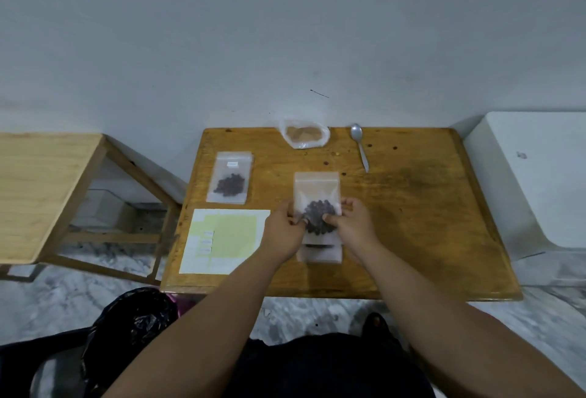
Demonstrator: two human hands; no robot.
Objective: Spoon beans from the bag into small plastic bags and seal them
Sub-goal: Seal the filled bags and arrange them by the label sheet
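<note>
A small clear plastic bag (316,190) with dark beans in its lower part is held over the middle of the wooden table (412,207). My left hand (285,232) pinches its left edge and my right hand (352,226) grips its right edge. Beneath it lies another small clear bag (320,253), mostly hidden. A further small bag with beans and a white label (230,177) lies flat at the back left. A crumpled clear source bag (304,136) sits at the table's far edge. A metal spoon (360,145) lies to its right.
A sheet of label paper with yellow areas (223,240) lies at the front left of the table. A light wooden table (41,188) stands to the left, a white appliance (539,182) to the right. A black plastic bag (126,328) sits on the floor near my lap.
</note>
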